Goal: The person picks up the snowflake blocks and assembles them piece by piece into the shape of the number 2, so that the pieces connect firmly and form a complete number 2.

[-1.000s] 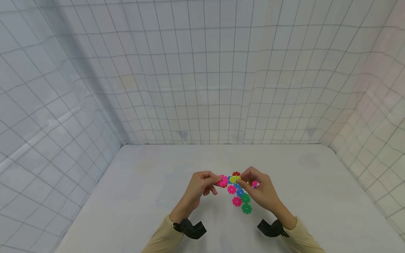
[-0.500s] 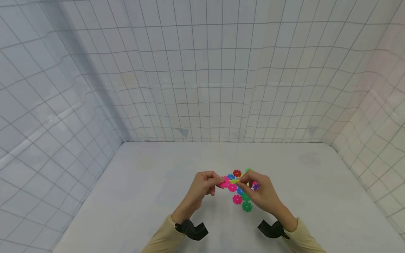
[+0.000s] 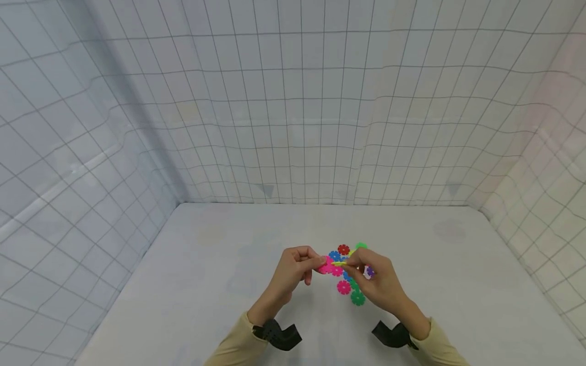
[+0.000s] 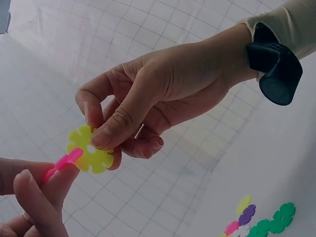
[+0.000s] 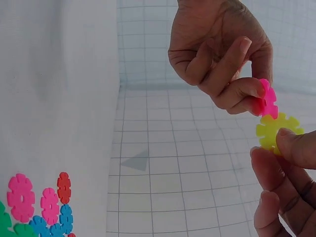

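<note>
Between thumb and finger my left hand [image 3: 290,272] pinches a pink notched plastic disc [image 5: 268,102], shaped like a flower. Opposite it, my right hand [image 3: 379,282] pinches a yellow notched disc [image 4: 96,159] by its edge. The two discs meet at their rims, set crosswise, with the pink disc's edge against a notch of the yellow one; how deep it sits cannot be told. Both are held above the table. In the head view the yellow disc [image 3: 339,264] appears edge-on, and the left fingertips cover part of the pink one.
Below the hands, several loose flower discs lie on the white table [image 3: 206,284]: a red disc [image 3: 343,249], a green disc [image 3: 358,298], a pink disc [image 3: 344,287], a purple disc [image 3: 370,272] and blue ones. White grid-patterned walls [image 3: 320,127] surround the table's back and sides.
My right hand has turned the yellow disc from nearly face-on to edge-on and brought it against the pink disc. My left hand has moved slightly right. The head view has shifted a little.
</note>
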{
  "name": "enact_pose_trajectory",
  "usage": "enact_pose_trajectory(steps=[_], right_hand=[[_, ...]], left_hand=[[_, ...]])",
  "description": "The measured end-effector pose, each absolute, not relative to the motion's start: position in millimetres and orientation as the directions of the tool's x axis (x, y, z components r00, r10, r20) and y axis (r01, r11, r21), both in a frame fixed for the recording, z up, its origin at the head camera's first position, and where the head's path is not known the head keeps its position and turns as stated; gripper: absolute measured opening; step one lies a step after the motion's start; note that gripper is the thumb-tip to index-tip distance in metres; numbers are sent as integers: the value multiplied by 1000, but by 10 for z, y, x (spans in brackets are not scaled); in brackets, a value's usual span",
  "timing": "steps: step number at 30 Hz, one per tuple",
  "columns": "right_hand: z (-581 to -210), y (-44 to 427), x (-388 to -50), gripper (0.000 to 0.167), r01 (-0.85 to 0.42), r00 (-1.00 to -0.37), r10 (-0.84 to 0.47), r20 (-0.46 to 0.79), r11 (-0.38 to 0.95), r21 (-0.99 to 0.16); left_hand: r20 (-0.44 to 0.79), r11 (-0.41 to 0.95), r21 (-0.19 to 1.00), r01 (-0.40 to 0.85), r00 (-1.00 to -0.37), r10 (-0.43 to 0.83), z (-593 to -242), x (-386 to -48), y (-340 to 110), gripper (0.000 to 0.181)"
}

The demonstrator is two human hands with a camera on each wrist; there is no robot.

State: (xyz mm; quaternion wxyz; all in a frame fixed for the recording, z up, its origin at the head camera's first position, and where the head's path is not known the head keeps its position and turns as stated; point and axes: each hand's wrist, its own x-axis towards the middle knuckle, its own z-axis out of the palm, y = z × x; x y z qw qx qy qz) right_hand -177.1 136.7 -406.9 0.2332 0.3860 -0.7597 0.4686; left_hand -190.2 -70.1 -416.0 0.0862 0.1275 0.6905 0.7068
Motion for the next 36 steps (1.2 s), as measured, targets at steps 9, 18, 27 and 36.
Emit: enact_pose_trajectory(steps=[9,18,27,36], right_hand=[[-4299,1410,-1851,33,-809,-588,-356,726,240,-537],[-4183,1347,-1778,34,-810,-585,-369,722,238,-535],[-4304,1424,-1859,33,-785,-619,-391,681,283,-551],[-4336,1458,-1928,26,-762,-645,-389,658,278,-584]], left_hand=[[44,-50,998,30,-955,293,-4197,-1897,-697,26],[34,-32,999,26,-956,292,-4240,-1898,-671,24],[32,32,998,47,-935,352,-4223,-1931,-715,22],[70,176,971,160,-901,428,-3901,-1833,-780,14]])
